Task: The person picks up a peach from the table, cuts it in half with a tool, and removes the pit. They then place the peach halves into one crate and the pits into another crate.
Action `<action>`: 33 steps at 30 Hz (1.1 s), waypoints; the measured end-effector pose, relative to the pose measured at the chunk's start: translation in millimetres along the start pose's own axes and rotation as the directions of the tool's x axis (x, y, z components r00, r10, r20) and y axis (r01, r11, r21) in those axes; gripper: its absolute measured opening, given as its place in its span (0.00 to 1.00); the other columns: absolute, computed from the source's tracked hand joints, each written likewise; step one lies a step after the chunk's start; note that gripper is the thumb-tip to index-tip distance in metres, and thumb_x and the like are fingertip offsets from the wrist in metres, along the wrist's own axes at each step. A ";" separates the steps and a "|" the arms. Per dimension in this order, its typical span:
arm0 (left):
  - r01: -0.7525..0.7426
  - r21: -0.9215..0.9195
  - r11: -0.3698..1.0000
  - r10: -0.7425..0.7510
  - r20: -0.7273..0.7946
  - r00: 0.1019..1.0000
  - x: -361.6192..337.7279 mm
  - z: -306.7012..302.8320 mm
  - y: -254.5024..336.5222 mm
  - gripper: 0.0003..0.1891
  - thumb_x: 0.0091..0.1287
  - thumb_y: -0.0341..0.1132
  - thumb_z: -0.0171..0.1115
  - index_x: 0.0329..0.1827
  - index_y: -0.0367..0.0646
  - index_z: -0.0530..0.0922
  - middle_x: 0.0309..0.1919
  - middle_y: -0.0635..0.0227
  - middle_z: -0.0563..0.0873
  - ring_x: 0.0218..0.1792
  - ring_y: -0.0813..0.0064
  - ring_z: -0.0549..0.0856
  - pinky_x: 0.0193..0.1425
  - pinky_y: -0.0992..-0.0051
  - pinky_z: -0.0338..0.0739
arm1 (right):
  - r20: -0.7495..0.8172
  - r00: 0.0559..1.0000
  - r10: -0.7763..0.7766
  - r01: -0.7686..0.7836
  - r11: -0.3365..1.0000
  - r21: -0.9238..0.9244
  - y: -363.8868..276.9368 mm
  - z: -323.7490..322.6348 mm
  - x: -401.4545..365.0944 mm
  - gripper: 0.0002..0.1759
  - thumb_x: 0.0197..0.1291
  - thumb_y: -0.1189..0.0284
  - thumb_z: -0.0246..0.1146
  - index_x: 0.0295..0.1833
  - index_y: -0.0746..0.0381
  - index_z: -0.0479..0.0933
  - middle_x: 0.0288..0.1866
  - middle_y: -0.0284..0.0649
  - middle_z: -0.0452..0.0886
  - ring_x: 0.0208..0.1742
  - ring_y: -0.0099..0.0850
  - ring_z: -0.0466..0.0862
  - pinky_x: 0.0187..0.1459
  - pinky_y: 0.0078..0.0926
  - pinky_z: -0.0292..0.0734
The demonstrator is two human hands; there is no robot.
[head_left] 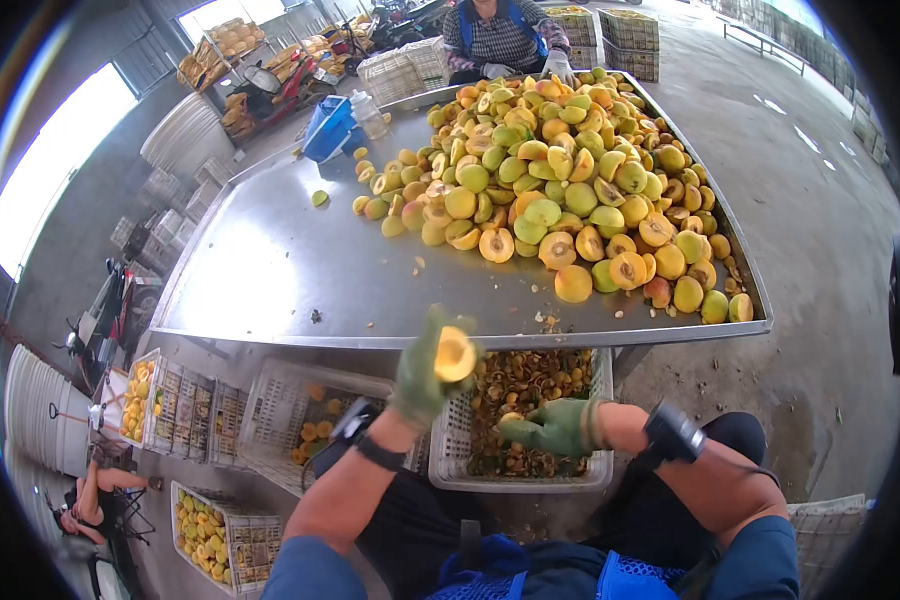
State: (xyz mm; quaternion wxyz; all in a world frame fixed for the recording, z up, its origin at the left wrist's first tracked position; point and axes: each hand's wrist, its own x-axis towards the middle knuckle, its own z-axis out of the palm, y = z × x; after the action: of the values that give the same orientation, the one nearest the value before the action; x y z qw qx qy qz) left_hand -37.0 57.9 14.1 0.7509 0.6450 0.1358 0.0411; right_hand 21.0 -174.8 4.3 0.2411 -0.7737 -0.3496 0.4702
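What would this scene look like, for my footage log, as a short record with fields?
Left hand: green glove, holding a fruit half
Right hand: green glove, at the scrap crate; grip unclear
Table: metal, raised rim
Fruit pile: yellow to green, many cut halves
Beside pile: blue container, bottle
Far side: co-worker, gloved

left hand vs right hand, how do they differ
The left hand is higher in view, with a halved fruit in its grip; the right hand is lower, over a crate, its grip's contents unclear. The left hand looks blurred, the right hand sharper. Both wear green gloves.
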 end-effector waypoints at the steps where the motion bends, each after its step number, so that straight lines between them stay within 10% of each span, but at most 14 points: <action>1: 0.057 0.071 0.996 -0.061 0.044 0.997 -3.5 -13.6 13.3 0.31 0.79 0.62 0.50 0.56 0.39 0.82 0.34 0.66 0.88 0.28 0.79 0.85 0.32 0.81 0.79 | -0.028 0.998 0.057 -0.059 0.997 -0.056 4.9 0.9 1.1 0.45 0.73 0.34 0.42 0.50 0.65 0.86 0.47 0.55 0.88 0.54 0.53 0.86 0.57 0.45 0.78; 5: 0.121 0.895 0.430 0.033 -0.150 0.988 -25.3 -91.6 37.3 0.28 0.74 0.56 0.58 0.54 0.35 0.85 0.38 0.60 0.91 0.36 0.69 0.89 0.43 0.70 0.83 | -0.131 0.973 0.189 -0.208 0.968 -0.144 18.5 0.7 1.4 0.48 0.72 0.32 0.38 0.48 0.64 0.87 0.50 0.58 0.87 0.57 0.58 0.84 0.64 0.50 0.74; 8: 0.236 0.965 -0.117 -0.122 -0.250 0.961 -27.0 -144.8 32.6 0.28 0.69 0.58 0.60 0.55 0.43 0.87 0.48 0.51 0.91 0.52 0.55 0.89 0.58 0.61 0.81 | -0.152 0.957 0.246 -0.268 0.952 -0.147 3.1 -13.2 -10.1 0.45 0.72 0.34 0.40 0.48 0.63 0.88 0.50 0.56 0.87 0.56 0.56 0.84 0.63 0.49 0.75; 11: 0.264 0.957 0.120 -0.019 -0.263 0.964 8.7 -120.8 44.0 0.30 0.68 0.59 0.58 0.59 0.43 0.85 0.54 0.47 0.88 0.57 0.50 0.87 0.64 0.59 0.78 | -0.125 0.982 0.140 -0.166 0.957 -0.236 -0.7 -26.3 -20.9 0.38 0.72 0.38 0.45 0.54 0.61 0.84 0.50 0.53 0.88 0.56 0.53 0.86 0.59 0.48 0.78; 13: -0.049 0.978 0.201 0.262 -0.006 0.965 55.8 -103.4 23.5 0.27 0.70 0.53 0.63 0.59 0.37 0.82 0.50 0.48 0.89 0.48 0.51 0.89 0.55 0.62 0.81 | -0.096 0.994 -0.054 0.013 0.922 -0.386 0.8 -31.1 -28.2 0.34 0.72 0.43 0.49 0.64 0.60 0.79 0.53 0.50 0.88 0.56 0.49 0.87 0.56 0.47 0.80; 16: -0.402 0.910 0.097 0.460 0.317 0.829 128.0 -27.3 24.0 0.30 0.69 0.48 0.66 0.68 0.39 0.76 0.58 0.46 0.85 0.52 0.49 0.88 0.58 0.59 0.81 | -0.154 0.985 0.079 -0.136 0.902 -0.410 18.6 -20.6 -8.5 0.31 0.71 0.49 0.54 0.70 0.57 0.74 0.52 0.49 0.88 0.56 0.48 0.87 0.57 0.47 0.81; 18: -0.377 0.923 0.082 0.505 0.287 0.814 180.7 9.0 14.6 0.34 0.67 0.48 0.67 0.73 0.43 0.71 0.63 0.47 0.82 0.58 0.48 0.85 0.61 0.56 0.79 | -0.158 0.983 0.092 -0.144 0.920 -0.365 24.6 -18.5 -6.3 0.31 0.70 0.49 0.55 0.69 0.57 0.75 0.53 0.49 0.88 0.56 0.48 0.87 0.57 0.47 0.80; 27: -0.175 0.964 -0.198 0.049 0.188 0.981 222.0 52.3 12.5 0.38 0.63 0.62 0.66 0.66 0.41 0.77 0.64 0.49 0.80 0.63 0.49 0.82 0.65 0.55 0.77 | -0.007 0.958 0.286 -0.282 0.938 -0.202 32.8 -32.3 -16.0 0.27 0.70 0.46 0.53 0.61 0.54 0.81 0.52 0.46 0.88 0.51 0.48 0.88 0.56 0.44 0.80; 32: -0.230 0.973 -0.030 0.180 0.232 0.956 217.2 3.7 -12.4 0.34 0.64 0.59 0.70 0.59 0.36 0.79 0.49 0.50 0.89 0.48 0.57 0.89 0.48 0.62 0.83 | -0.085 0.990 0.114 -0.120 0.990 -0.077 46.1 -18.3 -2.2 0.31 0.68 0.42 0.57 0.54 0.59 0.83 0.49 0.50 0.88 0.50 0.50 0.87 0.56 0.41 0.80; 33: -0.223 0.940 0.258 0.165 0.185 0.969 209.6 -1.9 -15.5 0.33 0.66 0.58 0.69 0.59 0.36 0.79 0.47 0.53 0.89 0.45 0.61 0.89 0.44 0.66 0.83 | -0.152 0.986 0.074 -0.077 0.997 -0.015 48.3 -16.5 -2.6 0.31 0.67 0.43 0.59 0.53 0.61 0.82 0.48 0.51 0.88 0.49 0.49 0.87 0.56 0.41 0.80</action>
State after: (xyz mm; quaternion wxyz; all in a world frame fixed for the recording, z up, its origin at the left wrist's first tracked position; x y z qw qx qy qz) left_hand 161.9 106.9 -32.9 0.2086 0.9770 0.0348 0.0279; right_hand 50.1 -208.4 -20.9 0.2410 -0.8221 -0.3057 0.4155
